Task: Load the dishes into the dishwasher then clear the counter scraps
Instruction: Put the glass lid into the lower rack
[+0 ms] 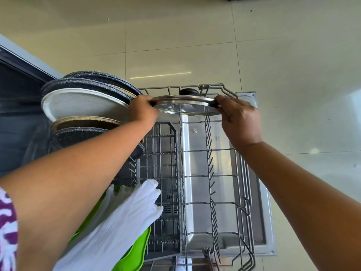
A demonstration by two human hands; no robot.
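Round steel-rimmed glass lid (185,105) in both hands' grip, left (143,110), right (239,118), over wire rack (211,173).

The lid (185,106) I'm holding is clear glass with a shiny steel rim, and its knob (189,91) looks like matt black plastic. Under it the rack (211,173) is grey coated wire, kind of dull, and the open dishwasher door (197,212) below that is brushed stainless, smooth with a soft sheen. Left of the lid, the plates (82,106) look like speckled stoneware, dark and grainy on the backs, one face creamy white and matt. Nearer me than the lid there's a white cloth (117,222), soft and slightly textured, lying over something glossy bright green plastic (132,257). The floor (175,36) beyond the lid is polished cream tile, pretty reflective.
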